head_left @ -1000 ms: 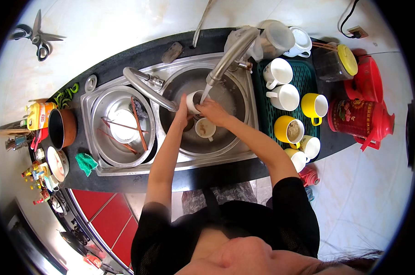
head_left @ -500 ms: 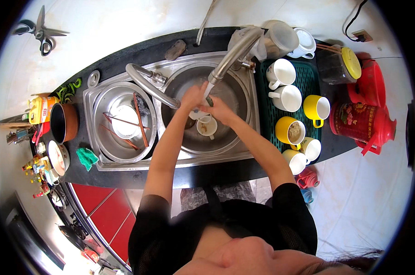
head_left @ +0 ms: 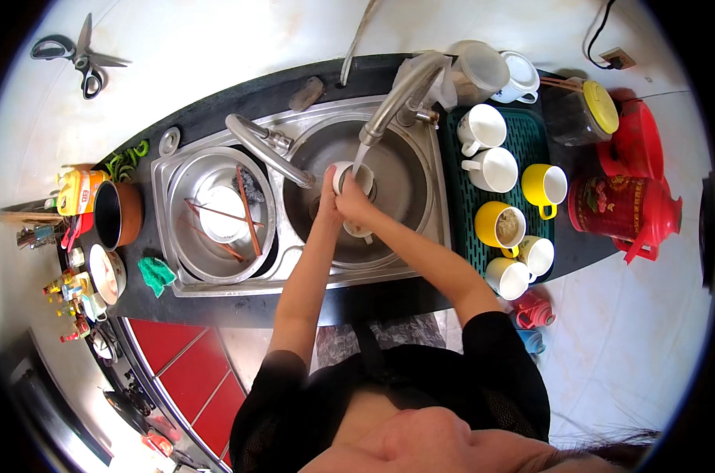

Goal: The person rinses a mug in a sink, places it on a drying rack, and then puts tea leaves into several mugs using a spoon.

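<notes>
Water runs from the tap (head_left: 385,110) over a white cup (head_left: 341,172) in the right-hand sink basin (head_left: 408,209). My left hand (head_left: 327,197) grips the cup's left side. My right hand (head_left: 356,204) is closed against its near right side, its fingers partly hidden. Below my hands another white cup (head_left: 360,233) sits in the basin, mostly covered by my right hand and forearm.
A green draining tray (head_left: 537,146) on the right holds several white and yellow mugs. The left basin has a steel bowl (head_left: 185,260) with chopsticks inside. A second spout (head_left: 259,154) reaches between the basins. A green cloth (head_left: 157,274) lies left; a red thermos (head_left: 610,206) stands right.
The cup has come up and turned its mouth toward the running water. My right hand has moved left, against my left hand. The other cup in the basin is now more hidden.
</notes>
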A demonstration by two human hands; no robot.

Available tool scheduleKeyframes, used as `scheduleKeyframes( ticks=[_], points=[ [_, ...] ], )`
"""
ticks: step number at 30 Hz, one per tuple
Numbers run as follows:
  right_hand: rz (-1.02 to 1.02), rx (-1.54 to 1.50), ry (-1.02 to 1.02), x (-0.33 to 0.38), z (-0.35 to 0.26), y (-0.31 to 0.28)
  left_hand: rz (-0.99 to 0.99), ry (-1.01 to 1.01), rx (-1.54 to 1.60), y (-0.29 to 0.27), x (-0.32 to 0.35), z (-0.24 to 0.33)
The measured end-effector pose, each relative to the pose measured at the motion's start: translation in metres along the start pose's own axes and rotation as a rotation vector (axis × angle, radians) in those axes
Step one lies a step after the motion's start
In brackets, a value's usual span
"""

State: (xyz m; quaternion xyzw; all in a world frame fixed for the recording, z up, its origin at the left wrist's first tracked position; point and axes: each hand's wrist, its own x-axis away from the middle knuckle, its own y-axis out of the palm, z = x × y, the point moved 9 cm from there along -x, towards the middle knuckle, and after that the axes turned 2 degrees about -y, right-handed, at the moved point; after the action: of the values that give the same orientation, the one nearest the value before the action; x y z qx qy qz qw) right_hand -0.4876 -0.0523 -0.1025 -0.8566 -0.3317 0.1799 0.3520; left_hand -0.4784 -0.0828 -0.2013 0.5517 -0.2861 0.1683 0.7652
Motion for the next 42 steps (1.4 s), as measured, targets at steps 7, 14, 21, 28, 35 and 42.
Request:
scheduleKeyframes(
  ticks=[7, 14, 21, 28, 35, 42],
  points=[
    [-0.004, 0.122, -0.25, 0.011, 0.004, -0.003, 0.192, 0.04, -0.175, -0.007, 0.005, 0.016],
    [0.365, -0.476, 0.475, -0.006, 0.033, 0.02, 0.073, 0.061, -0.292, -0.015, -0.016, 0.016],
    [-0.195, -0.117, 0.496, -0.007, 0.048, 0.023, 0.125, 0.121, -0.302, -0.002, -0.007, 0.011],
    [-0.13, 0.486, -0.642, 0.016, 0.044, 0.009, 0.198, -0.148, -0.127, 0.002, -0.003, -0.017],
    [-0.099, -0.058, 0.34, -0.011, 0.047, 0.016, 0.189, 0.011, -0.198, -0.006, -0.015, 0.007],
    [0.013, 0.278, -0.395, 0.023, 0.043, 0.007, 0.162, -0.19, -0.234, 0.002, -0.003, -0.005]
  ],
)
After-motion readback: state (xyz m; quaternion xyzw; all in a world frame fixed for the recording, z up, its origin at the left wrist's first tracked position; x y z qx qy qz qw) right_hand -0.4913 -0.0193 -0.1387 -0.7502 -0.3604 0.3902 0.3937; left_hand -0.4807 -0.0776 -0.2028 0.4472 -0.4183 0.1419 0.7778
